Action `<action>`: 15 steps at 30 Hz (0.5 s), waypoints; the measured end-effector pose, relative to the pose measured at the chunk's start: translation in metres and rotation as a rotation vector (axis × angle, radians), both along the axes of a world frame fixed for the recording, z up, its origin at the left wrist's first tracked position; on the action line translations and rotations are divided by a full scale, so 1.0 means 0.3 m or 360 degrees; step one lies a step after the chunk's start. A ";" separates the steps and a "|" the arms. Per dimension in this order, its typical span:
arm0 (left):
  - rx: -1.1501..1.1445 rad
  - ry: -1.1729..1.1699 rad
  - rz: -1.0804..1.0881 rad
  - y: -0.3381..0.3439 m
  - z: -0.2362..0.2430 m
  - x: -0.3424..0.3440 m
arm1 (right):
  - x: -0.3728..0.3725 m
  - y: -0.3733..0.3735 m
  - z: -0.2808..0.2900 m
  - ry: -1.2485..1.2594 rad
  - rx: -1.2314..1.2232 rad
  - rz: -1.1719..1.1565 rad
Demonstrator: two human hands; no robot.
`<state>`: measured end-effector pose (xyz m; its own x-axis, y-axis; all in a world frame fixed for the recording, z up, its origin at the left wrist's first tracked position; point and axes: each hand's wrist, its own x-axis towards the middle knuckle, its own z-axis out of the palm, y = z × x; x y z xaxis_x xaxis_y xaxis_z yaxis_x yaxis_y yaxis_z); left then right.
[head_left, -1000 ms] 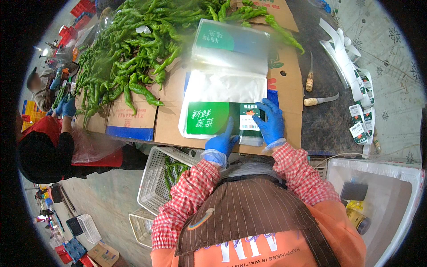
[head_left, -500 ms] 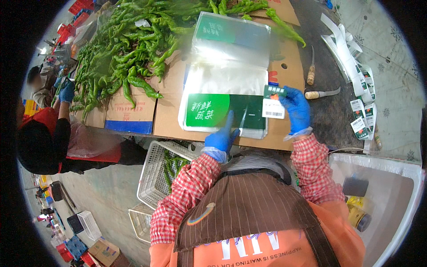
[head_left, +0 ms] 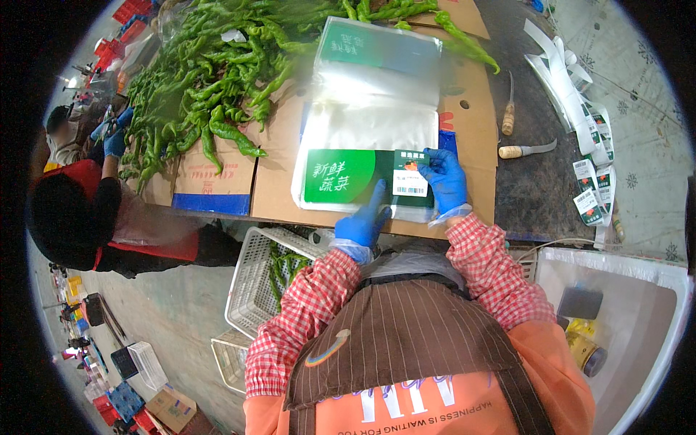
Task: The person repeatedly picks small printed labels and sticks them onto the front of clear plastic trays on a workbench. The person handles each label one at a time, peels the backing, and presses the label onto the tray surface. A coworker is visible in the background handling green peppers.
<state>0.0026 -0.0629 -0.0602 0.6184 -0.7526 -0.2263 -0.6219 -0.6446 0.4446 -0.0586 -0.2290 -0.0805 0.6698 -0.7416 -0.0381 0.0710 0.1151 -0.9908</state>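
A stack of clear plastic produce bags (head_left: pixel 370 123) with green printed panels lies flat on cardboard in front of me. My left hand (head_left: pixel 360 225), in a blue glove, rests at the bags' lower edge with its index finger stretched out on the dark green panel. Between the fingertips of my right hand (head_left: pixel 446 181), also gloved in blue, is the right edge of a green and white sticker label (head_left: pixel 411 173). The label lies over the right part of the green panel; whether it is stuck down I cannot tell.
Green peppers (head_left: pixel 210 94) are heaped at the far left. Right of the cardboard (head_left: pixel 475 159) lie two wooden-handled knives (head_left: pixel 510 152) and a strip of labels (head_left: pixel 591 174). A white crate (head_left: pixel 246 290) stands below the table edge. A co-worker's gloved hand (head_left: pixel 114 143) is at left.
My right hand has moved left with the sticker label, from beside the bags onto their dark green panel. My left hand has stayed nearly still.
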 end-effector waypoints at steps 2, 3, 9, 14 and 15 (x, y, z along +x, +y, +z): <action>-0.0014 0.0049 -0.0015 0.001 0.010 0.000 | 0.004 0.003 -0.010 0.0011 -0.0011 -0.0003; -0.0020 0.0074 -0.0023 0.003 0.015 0.001 | 0.004 0.004 -0.014 0.0025 -0.0029 -0.0005; 0.0013 0.0061 -0.0162 0.002 0.042 0.005 | 0.007 0.007 -0.015 0.0092 -0.0151 -0.0041; 0.0202 0.0037 -0.0320 -0.005 0.056 0.011 | 0.009 0.016 -0.008 0.0203 -0.0290 -0.0088; 0.0229 0.0061 -0.0353 -0.006 0.058 0.013 | 0.008 0.018 -0.007 0.0212 -0.0314 -0.0086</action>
<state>0.0065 -0.0647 -0.0427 0.4310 -0.8271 -0.3609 -0.7394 -0.5529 0.3841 -0.0561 -0.2236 -0.0827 0.6275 -0.7782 0.0257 -0.0611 -0.0821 -0.9948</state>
